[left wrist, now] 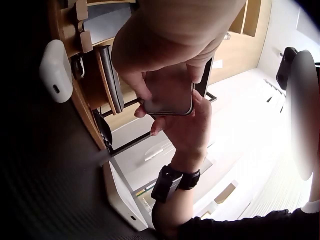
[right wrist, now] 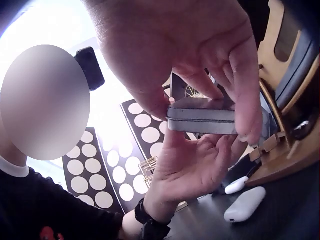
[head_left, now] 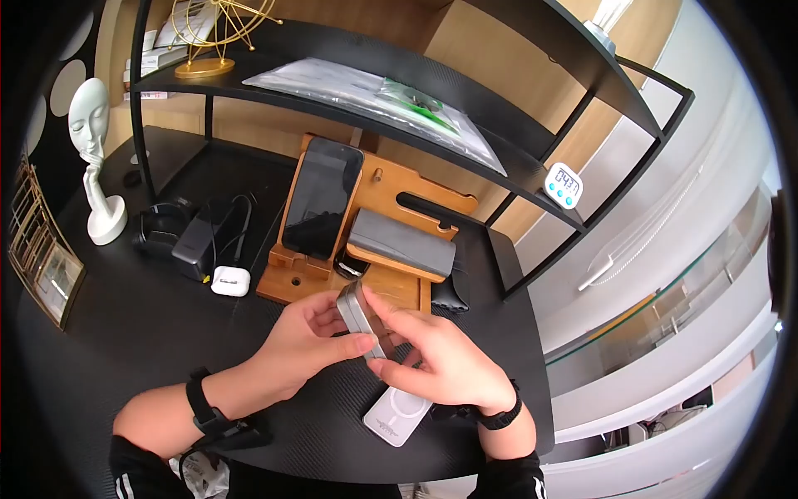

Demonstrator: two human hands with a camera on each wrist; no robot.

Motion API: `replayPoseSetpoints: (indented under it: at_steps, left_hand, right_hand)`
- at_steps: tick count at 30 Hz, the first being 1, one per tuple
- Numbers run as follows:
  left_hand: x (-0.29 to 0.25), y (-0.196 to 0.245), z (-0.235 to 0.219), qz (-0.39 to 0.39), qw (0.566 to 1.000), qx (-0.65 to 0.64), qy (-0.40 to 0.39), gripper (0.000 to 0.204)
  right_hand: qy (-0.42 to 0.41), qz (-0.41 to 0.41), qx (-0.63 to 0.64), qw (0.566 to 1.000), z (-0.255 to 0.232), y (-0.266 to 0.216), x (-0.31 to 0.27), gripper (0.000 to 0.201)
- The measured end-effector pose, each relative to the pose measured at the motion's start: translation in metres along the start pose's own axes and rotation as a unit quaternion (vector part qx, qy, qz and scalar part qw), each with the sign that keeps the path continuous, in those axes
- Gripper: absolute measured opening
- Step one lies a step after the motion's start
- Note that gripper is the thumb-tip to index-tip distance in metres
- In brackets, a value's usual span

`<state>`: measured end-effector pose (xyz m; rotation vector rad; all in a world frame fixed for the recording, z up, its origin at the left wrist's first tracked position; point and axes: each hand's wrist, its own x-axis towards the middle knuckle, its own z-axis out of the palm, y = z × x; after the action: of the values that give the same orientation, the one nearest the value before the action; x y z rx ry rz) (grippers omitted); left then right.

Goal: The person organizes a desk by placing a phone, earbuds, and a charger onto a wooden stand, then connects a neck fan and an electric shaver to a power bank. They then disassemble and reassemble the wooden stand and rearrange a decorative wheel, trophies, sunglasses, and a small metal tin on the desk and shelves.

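Observation:
A flat, silver-grey case (head_left: 357, 316) with rounded corners is held up between both hands over the desk's front. A seam runs along the middle of its side, plain in the right wrist view (right wrist: 200, 121). The left hand (head_left: 303, 337) grips it from the left, thumb across its near edge. From the right, the right hand (head_left: 445, 353) pinches it by the edges between thumb and fingers. Its broad face (left wrist: 169, 90) looks dark and glossy in the left wrist view. Below the right hand, a white power bank (head_left: 397, 418) with a ring mark lies on the desk.
A wooden dock (head_left: 374, 279) behind the hands holds a phone (head_left: 322, 200) and a grey glasses case (head_left: 401, 244). To the left are a white earbud case (head_left: 230, 281), a dark charger (head_left: 198, 248) and a white statue (head_left: 101, 195). A black shelf (head_left: 332, 96) spans above.

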<state>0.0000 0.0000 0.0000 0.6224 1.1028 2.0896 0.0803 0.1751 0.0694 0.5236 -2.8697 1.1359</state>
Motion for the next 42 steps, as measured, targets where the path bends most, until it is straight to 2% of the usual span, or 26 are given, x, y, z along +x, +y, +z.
replayPoseSetpoints:
  at_steps: [2,8,16,32,35,37,39,40,41,42]
  left_hand:
    - [-0.001,0.003,0.002,-0.003,1.0,0.013,0.01,0.048]
    - [0.002,0.0,-0.001,-0.043,0.998,0.01,0.037,0.044]
    - [0.0,0.0,0.001,-0.044,0.998,0.005,0.045,0.045]
    - [0.0,0.001,0.003,-0.047,0.997,0.022,0.051,0.046]
    - [0.001,0.001,0.002,-0.05,0.997,0.027,0.055,0.048]
    - [0.0,0.005,0.003,-0.047,0.998,0.028,0.043,0.048]
    - [0.002,0.006,-0.003,-0.041,0.998,0.029,0.032,0.049]
    - [0.006,0.004,-0.012,-0.046,0.999,-0.002,-0.004,0.05]
    - [0.007,0.002,-0.017,-0.051,0.997,-0.034,-0.04,0.051]
    - [0.008,0.001,-0.019,-0.05,0.997,-0.033,-0.042,0.051]
  right_hand:
    - [-0.003,-0.002,-0.015,1.0,0.002,0.003,-0.003,0.07]
    - [-0.017,0.0,0.043,0.999,0.003,0.014,-0.001,0.069]
    - [-0.055,0.043,0.085,0.994,-0.001,0.014,-0.001,0.071]
    - [-0.065,0.027,0.128,0.989,-0.002,0.029,0.002,0.073]
    - [-0.098,0.065,0.126,0.985,-0.006,0.032,0.002,0.07]
    - [-0.08,0.038,0.3,0.95,-0.004,0.047,0.003,0.068]
    - [-0.089,0.037,0.297,0.95,-0.01,0.04,0.001,0.063]
    - [-0.087,0.03,0.286,0.954,-0.012,0.036,0.0,0.062]
    - [-0.062,0.024,0.325,0.943,-0.011,0.039,-0.001,0.061]
    - [-0.036,0.017,0.363,0.931,-0.011,0.042,-0.003,0.061]
